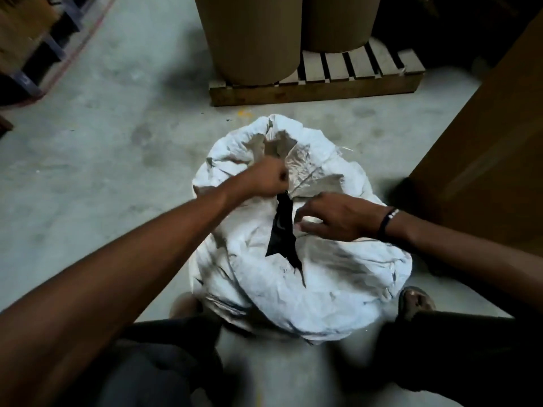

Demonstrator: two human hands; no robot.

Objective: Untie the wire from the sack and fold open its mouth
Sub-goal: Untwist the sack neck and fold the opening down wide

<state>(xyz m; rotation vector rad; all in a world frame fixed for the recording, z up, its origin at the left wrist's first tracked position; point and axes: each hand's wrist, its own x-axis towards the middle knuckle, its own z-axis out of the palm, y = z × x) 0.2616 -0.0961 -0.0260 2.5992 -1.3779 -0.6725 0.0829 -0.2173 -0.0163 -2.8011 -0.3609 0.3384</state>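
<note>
A large white woven sack [338,277] stands on the concrete floor between my feet. Its mouth is partly parted, and a dark slit [283,233] shows a black inner liner. My left hand [266,179] is closed in a fist on a bunch of the sack's cloth at the far side of the slit. My right hand [338,217] lies on the right flap, fingers curled and pinching the cloth beside the slit. The frame is blurred and I cannot make out any wire.
A wooden pallet [317,83] with two tall brown cardboard drums [249,36] stands just beyond the sack. A big brown box [493,136] rises at the right. Racking with dark pallets [32,51] sits at the far left. My feet [415,301] flank the sack.
</note>
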